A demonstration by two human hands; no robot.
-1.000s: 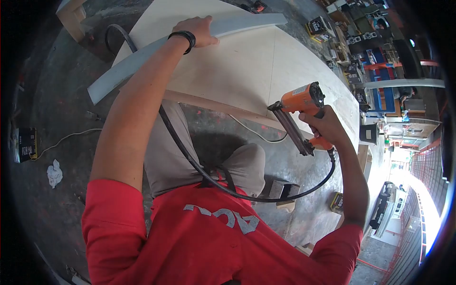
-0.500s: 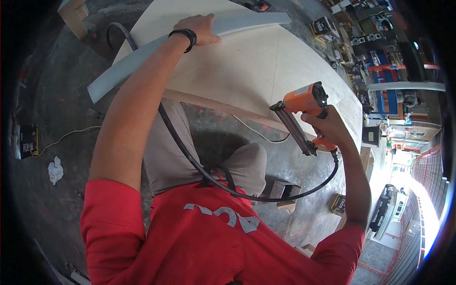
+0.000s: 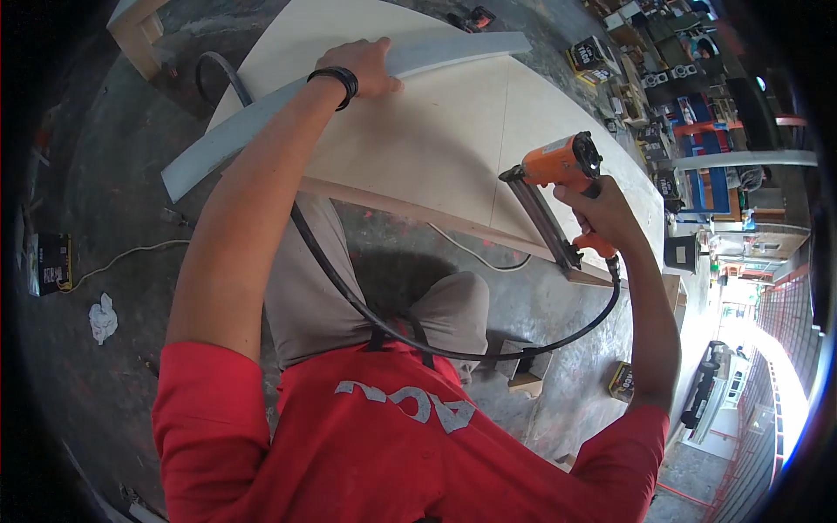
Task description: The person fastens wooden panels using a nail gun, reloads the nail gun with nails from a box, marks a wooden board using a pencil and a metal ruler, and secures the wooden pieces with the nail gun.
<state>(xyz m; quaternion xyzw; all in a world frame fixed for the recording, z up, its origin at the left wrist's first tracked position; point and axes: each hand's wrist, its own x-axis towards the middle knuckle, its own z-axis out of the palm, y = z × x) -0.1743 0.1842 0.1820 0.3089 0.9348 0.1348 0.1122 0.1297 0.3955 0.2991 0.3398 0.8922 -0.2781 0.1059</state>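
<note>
My left hand [image 3: 364, 68] grips a long, curved grey-white strip [image 3: 214, 146] near its middle, the thumb on its near side. The strip lies across the pale wooden panel [image 3: 436, 131] and overhangs it at the left. My right hand [image 3: 602, 211] is closed round the handle of an orange nail gun [image 3: 554, 163]. The gun's nose is over the panel near its front edge; whether it touches is hard to tell. A black hose [image 3: 340, 283] runs from the handle's base across my lap to the left.
A wooden frame piece [image 3: 138, 39] stands at the upper left. On the floor are boxes [image 3: 593, 59], a crumpled white cloth [image 3: 103, 319], a pale cable [image 3: 131, 253], a small open box [image 3: 526, 366] and an orange-black tool [image 3: 479, 17]. Shelving fills the upper right.
The nail gun in my right hand has moved slightly up in view. My left hand and the strip sit a little lower, with the strip's right end shifted down.
</note>
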